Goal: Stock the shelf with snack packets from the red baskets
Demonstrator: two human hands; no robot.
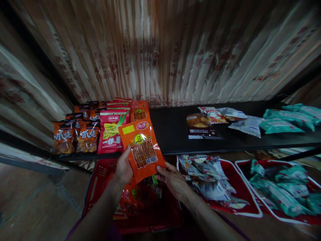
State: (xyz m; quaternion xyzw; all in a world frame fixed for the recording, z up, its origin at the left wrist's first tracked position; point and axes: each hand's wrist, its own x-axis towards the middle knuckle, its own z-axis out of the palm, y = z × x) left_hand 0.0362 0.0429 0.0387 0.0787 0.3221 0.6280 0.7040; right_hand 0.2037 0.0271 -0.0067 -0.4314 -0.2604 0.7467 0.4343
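Observation:
Both hands hold one orange snack packet with a clear window, tilted, just in front of the black shelf. My left hand grips its lower left edge with the thumb on the front. At its bottom right corner my right hand pinches the packet. Below the hands sits a red basket holding more orange packets.
Standing rows of orange and red snack packets fill the shelf's left end. Loose packets and teal packs lie on its right. Two more red baskets below hold white and teal packs. Cardboard walls stand behind.

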